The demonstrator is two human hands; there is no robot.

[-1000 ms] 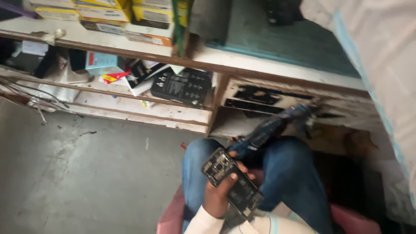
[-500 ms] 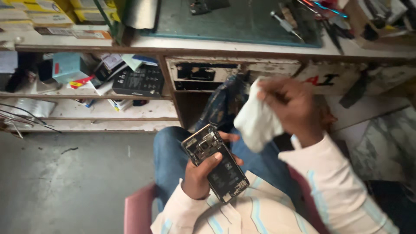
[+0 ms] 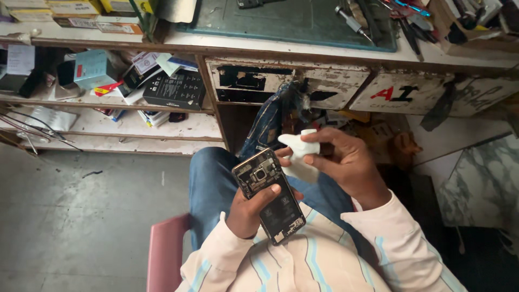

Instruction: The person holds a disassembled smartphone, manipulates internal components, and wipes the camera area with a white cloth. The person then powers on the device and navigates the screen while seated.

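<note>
Gripping the opened phone (image 3: 268, 196) face-down in my left hand (image 3: 250, 210), my right hand (image 3: 346, 162) pinches a cloth (image 3: 299, 153) just above for wiping.

Open floor (image 3: 81, 216) lies to the left of the hands, with free air above the lap; ahead, the desk (image 3: 303, 54) edge, its drawer fronts (image 3: 281, 84) and the crowded shelves (image 3: 135, 121) block passage

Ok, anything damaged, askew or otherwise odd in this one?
Yes. The phone in the left hand has no back cover, so its camera module and inner parts are bare. The right hand pinches a crumpled white cloth beside it. The drawer fronts under the bench are chipped, their paint peeling.
</note>
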